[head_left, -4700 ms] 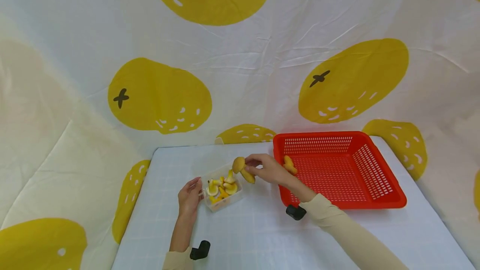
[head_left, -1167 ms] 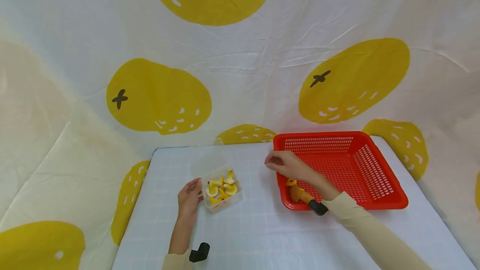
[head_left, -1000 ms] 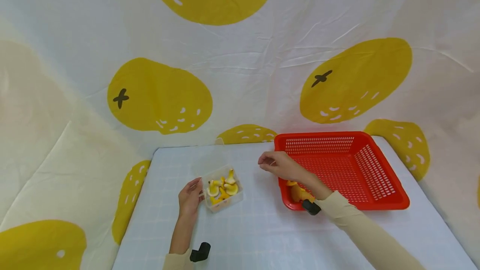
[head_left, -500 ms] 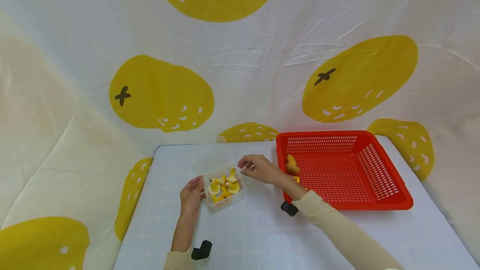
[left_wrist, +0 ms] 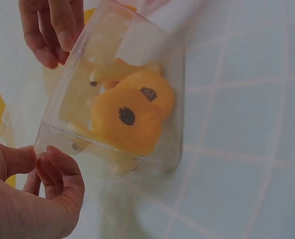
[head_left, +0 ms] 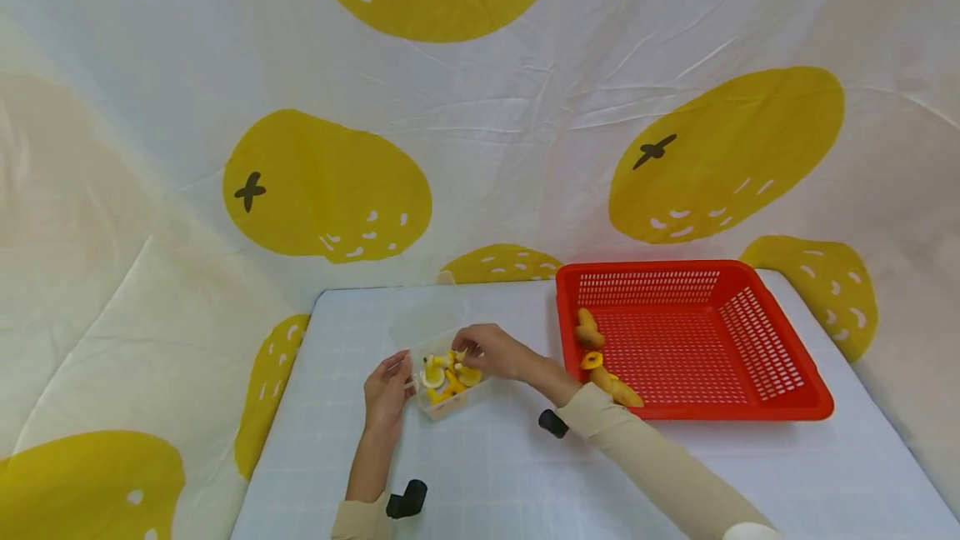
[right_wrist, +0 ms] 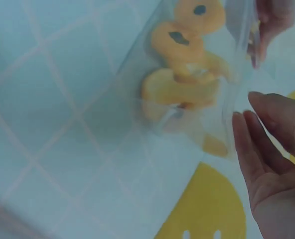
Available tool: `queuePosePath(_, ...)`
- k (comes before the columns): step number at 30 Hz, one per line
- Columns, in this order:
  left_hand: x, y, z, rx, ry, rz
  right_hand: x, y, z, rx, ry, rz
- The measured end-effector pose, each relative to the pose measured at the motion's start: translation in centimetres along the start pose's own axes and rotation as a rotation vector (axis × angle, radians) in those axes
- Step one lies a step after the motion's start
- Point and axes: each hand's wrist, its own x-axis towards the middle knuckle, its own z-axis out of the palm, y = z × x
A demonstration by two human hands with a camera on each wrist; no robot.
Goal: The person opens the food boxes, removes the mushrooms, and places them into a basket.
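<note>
A small clear plastic box [head_left: 441, 412] holds several yellow mushrooms [head_left: 452, 385]. My left hand [head_left: 386, 390] pinches the left rim of the box between thumb and fingertips, plainest in the left wrist view. From the right, my right hand [head_left: 491, 350] reaches over the opposite rim, its fingertips down at the mushrooms. In the right wrist view, thumb and fingers [right_wrist: 247, 144] of that hand stand apart beside the rim, and I see nothing between them. Through the box wall, the left wrist view shows orange caps [left_wrist: 132, 117] with dark round spots.
A red perforated basket [head_left: 697, 398] stands on the right of the white table [head_left: 480, 473]. Along its left side lie a brownish-yellow mushroom [head_left: 590, 333] and more mushrooms [head_left: 617, 387]. Behind the box rises a clear lid [head_left: 426, 311]. A patterned cloth [head_left: 495, 165] hangs behind.
My right hand let go of a brownish-yellow mushroom, now apparently among those in the basket, then moved left from the basket edge to the box. My left hand stays at the box rim.
</note>
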Motion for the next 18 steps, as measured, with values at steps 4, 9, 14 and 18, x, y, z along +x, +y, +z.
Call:
queuePosePath(4,0.1,-0.2,0.1,0.008,0.004,-0.011,0.5,-0.6,0.9,-0.112,-0.064,0.034)
queuePosePath(9,0.1,-0.4,0.0,0.012,0.008,-0.015,1.0,-0.6,2.1,-0.304,-0.084,-0.016)
queuePosePath(14,0.2,-0.5,0.0,0.012,0.006,-0.005,1.0,-1.3,2.7,-0.433,-0.075,0.004)
queuePosePath(18,0.2,-0.5,0.0,0.017,0.004,-0.003,1.1,-1.5,2.4,-0.344,-0.086,0.026)
